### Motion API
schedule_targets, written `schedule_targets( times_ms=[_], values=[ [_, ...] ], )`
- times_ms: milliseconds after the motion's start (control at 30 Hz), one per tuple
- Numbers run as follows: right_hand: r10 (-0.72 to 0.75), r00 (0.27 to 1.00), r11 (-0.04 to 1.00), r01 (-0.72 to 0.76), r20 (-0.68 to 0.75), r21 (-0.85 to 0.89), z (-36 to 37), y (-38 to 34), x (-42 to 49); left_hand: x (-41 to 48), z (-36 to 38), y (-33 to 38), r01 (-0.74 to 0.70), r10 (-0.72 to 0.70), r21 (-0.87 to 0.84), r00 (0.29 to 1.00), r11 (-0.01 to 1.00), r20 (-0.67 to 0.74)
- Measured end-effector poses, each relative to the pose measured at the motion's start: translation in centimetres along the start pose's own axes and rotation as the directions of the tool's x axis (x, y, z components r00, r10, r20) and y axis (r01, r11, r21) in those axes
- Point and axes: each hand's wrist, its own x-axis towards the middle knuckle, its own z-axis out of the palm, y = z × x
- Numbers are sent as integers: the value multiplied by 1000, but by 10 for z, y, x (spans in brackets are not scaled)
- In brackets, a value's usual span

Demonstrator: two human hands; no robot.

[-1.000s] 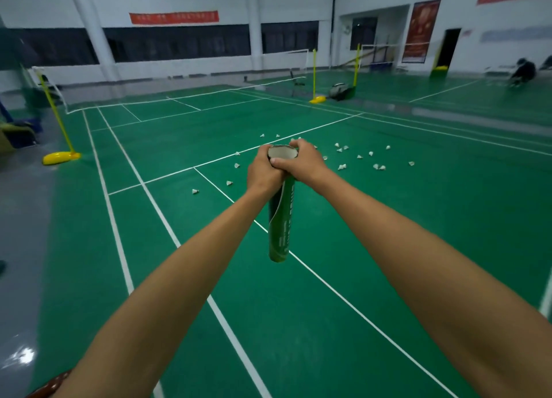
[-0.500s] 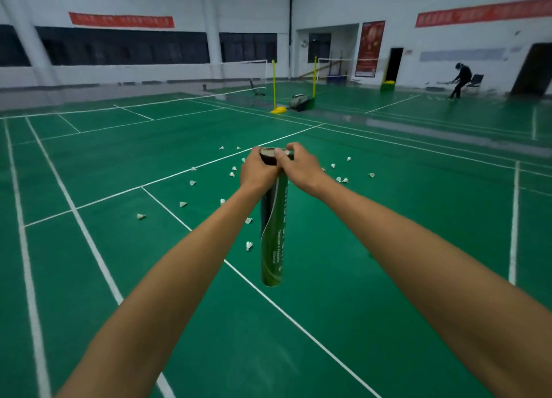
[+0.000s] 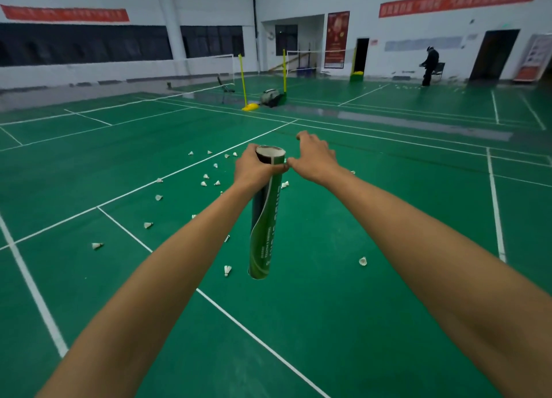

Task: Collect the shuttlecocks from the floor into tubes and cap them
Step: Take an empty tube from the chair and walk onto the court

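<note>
Gripping tube (image 3: 263,233), left hand (image 3: 254,167); shuttlecocks (image 3: 148,225) scattered beyond, some seemingly hidden.

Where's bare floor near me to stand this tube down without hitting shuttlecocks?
Bare court floor lies on the near side of the tube, right of the diagonal white line. Another bare strip sits between that line and the wide sideline. Crowded: shuttlecocks scatter beyond the left hand and left of the tube.
</note>
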Motion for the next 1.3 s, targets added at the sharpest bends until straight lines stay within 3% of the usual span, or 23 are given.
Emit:
schedule_targets(
  times_ms=[333,533,933,1133,1300],
  values=[
    [-76,992,969,97,101,-227,70,75,213,200,77,-45,13,-16,75,999,997,34],
    [-19,987,974,55,159,-221,119,98,332,314,107,-81,20,-23,99,999,995,31],
    [-29,968,929,118,249,-351,263,121,582,589,171,-204,111,-120,92,988,990,93],
    [153,948,938,-51,279,-342,319,150,693,726,228,-239,46,-88,171,965,984,247],
    [322,882,899,-171,345,-403,357,216,728,772,304,-274,-22,-81,224,894,974,440]
  ],
)
